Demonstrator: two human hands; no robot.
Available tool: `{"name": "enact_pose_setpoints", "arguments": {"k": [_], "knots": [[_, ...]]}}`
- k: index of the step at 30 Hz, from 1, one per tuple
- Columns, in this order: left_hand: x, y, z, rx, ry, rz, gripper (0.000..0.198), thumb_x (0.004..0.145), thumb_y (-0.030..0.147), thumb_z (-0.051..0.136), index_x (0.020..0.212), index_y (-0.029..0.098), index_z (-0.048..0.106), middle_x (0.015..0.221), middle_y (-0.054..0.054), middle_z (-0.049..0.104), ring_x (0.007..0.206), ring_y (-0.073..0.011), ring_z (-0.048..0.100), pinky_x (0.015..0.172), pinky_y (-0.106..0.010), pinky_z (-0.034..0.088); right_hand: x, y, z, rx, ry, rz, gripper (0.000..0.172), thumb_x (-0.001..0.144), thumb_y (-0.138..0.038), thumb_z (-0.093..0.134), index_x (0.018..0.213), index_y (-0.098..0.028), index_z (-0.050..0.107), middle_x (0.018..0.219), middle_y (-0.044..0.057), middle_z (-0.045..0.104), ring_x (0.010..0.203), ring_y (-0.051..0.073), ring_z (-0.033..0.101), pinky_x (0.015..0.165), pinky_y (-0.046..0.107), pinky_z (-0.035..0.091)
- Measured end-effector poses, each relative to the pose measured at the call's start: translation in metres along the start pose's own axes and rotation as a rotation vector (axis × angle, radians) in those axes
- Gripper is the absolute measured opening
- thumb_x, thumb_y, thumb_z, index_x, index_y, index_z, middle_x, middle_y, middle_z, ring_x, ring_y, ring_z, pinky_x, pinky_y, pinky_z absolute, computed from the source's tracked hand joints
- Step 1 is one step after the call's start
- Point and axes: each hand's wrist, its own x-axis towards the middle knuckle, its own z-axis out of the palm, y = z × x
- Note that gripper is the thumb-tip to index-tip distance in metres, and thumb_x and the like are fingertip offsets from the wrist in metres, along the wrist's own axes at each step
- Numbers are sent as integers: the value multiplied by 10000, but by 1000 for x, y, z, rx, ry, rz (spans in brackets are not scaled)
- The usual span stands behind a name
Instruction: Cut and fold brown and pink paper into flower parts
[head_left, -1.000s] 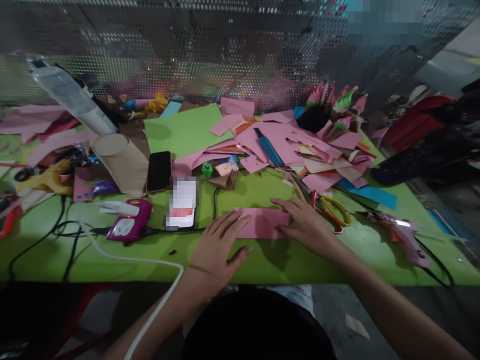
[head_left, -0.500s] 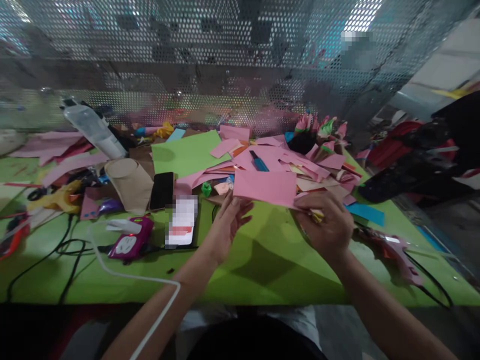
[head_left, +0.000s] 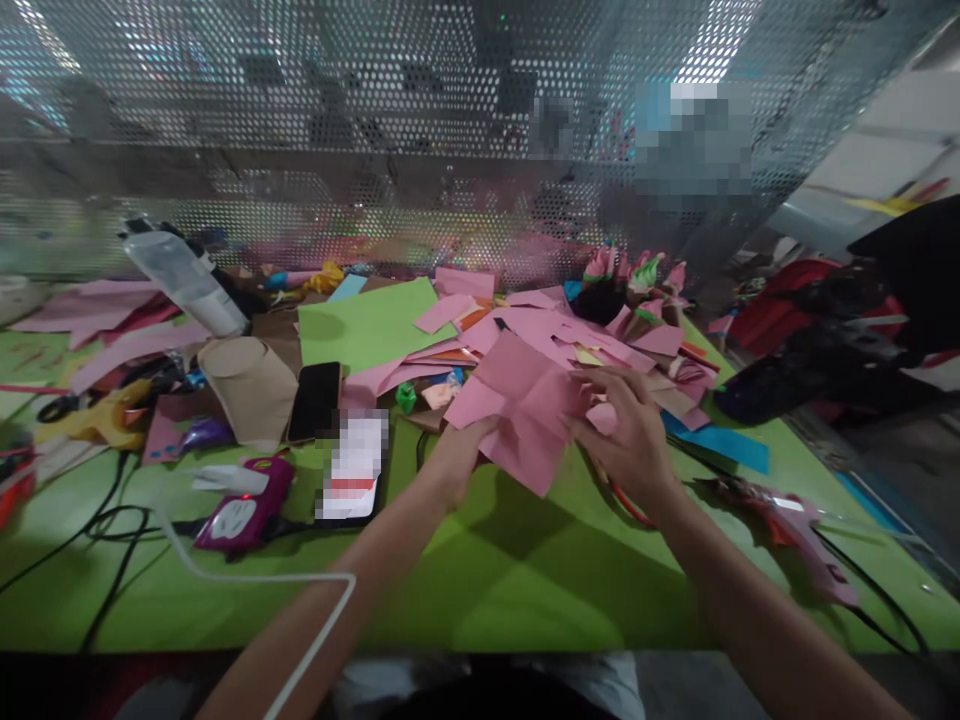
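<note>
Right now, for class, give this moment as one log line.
left hand: holds pink paper | right hand: holds same paper | paper: creased, above table | nearby: glue gun right, dark phone left

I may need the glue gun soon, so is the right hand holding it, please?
No, the right hand holds creased pink paper, while the glue gun lies on the table.

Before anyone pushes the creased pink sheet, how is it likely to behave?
The pink sheet probably weighs little: the left hand and right hand hold it near its edges. It would likely bend easily along its visible creases and, looking thin, might tear.
</note>
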Motion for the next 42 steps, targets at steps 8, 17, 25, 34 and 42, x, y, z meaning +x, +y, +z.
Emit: {"name": "enact_pose_setpoints", "arguments": {"k": [8, 17, 25, 34, 42], "knots": [[1, -4, -10, -12, -108, -101, 280, 741, 257, 772, 999, 187, 688, 1133, -118, 727, 1092, -288, 664, 1048, -472, 460, -9, 15, 16, 733, -171, 726, 377, 661, -410, 813, 943, -226, 643, 858, 19, 727, 735, 206, 674, 729, 369, 577], [-1, -10, -11, 189, -103, 24, 318, 706, 237, 789, 1005, 170, 703, 1094, -104, 742, 1056, -287, 657, 956, -440, 498, -19, 2, 16, 817, -285, 695, 418, 696, -367, 812, 1038, -225, 620, 1010, 54, 724, 856, 217, 691, 724, 330, 591], [-3, -4, -15, 450, -281, 116, 256, 691, 175, 677, 935, 189, 752, 879, -54, 763, 806, -245, 684, 689, -334, 527, -19, 11, 9, 787, -231, 734, 353, 661, -367, 843, 928, -219, 666, 805, 12, 717, 678, 169, 660, 596, 276, 553], [2, 1, -22, 415, -364, 124, 227, 733, 230, 723, 954, 178, 725, 1008, -72, 767, 913, -248, 704, 886, -426, 536, -12, 12, 6, 868, -126, 815, 268, 649, -315, 814, 845, -227, 653, 760, 10, 734, 652, 200, 700, 655, 355, 589], [5, 6, -23, 301, -246, 169, 350, 752, 183, 683, 1101, 190, 699, 1104, -68, 740, 1012, -238, 672, 964, -405, 484, -9, 21, 4, 905, -196, 862, 355, 568, -247, 829, 902, -213, 715, 842, 29, 764, 672, 189, 706, 648, 317, 582]]}}
